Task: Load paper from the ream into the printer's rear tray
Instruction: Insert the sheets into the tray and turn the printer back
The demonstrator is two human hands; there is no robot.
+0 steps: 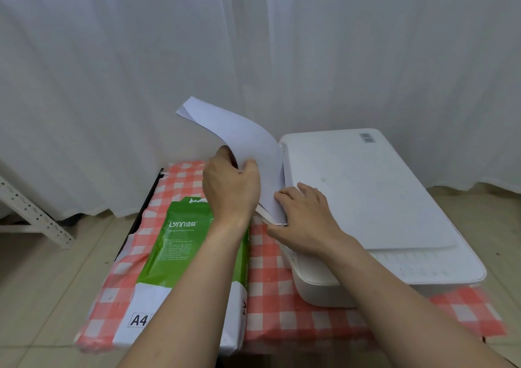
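My left hand (231, 187) grips a curved sheaf of white paper (242, 136), thumb and curled fingers closed round its near long edge. The sheets arc from 10 o'clock down towards 4 o'clock. Their lower end meets the rear tray (269, 217) on the nine o'clock side of the flat white plastic printer (366, 187). My right hand (304, 215), just beside at 3 o'clock, lies nearly flat on the printer's edge with fingers spread, the forefinger touching the paper's lower corner and holding nothing. The green-and-white wrapped A4 ream (180, 255) lies at 7 o'clock on the red-and-white checked cloth (282, 283). The sheaf must likely slide down along its long axis, the left hand feeding.
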